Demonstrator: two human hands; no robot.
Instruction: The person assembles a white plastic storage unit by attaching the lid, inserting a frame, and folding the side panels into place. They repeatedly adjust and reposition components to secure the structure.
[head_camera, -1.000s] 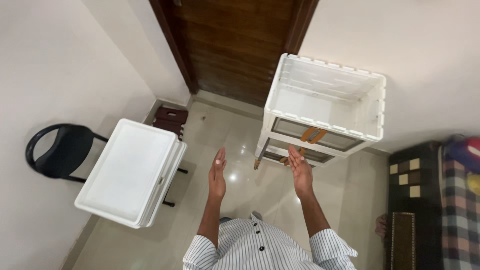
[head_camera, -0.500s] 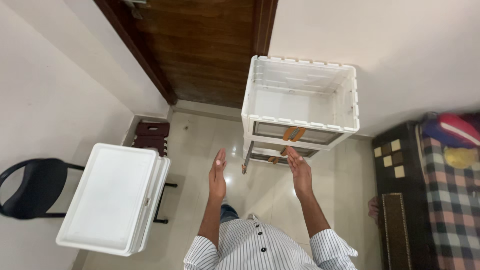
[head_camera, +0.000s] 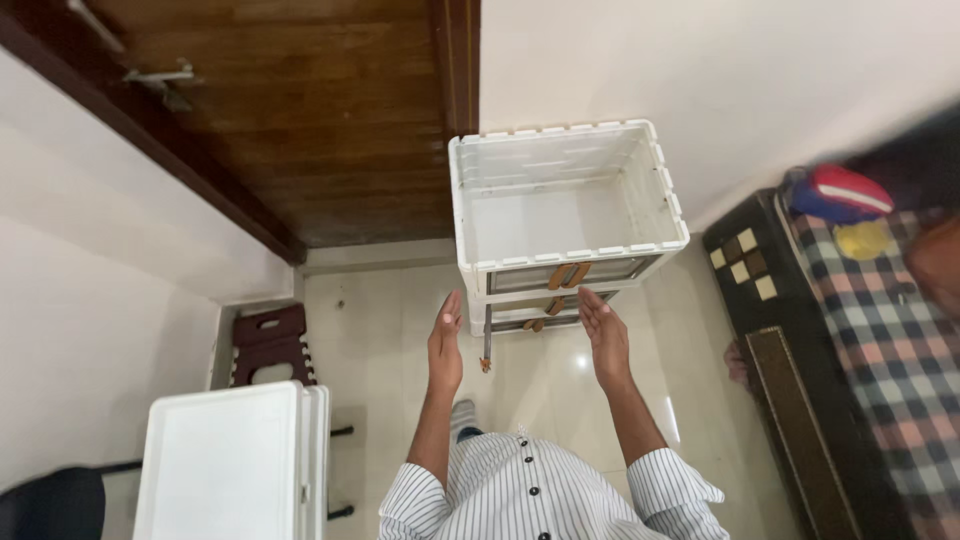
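Both hands, the left hand (head_camera: 446, 345) and right hand (head_camera: 604, 335), were flat, spread apart and holding nothing, just in front of the white box (head_camera: 565, 215) by the brown door (head_camera: 300, 120), while the black chair (head_camera: 50, 505) was cut off beside white lids (head_camera: 230, 465).

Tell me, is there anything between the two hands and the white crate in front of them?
Nothing visible. The left hand and right hand are raised, open, palms facing each other, just short of the crate. Only bare floor shows in the gap. The flat white stack lies off to the left.
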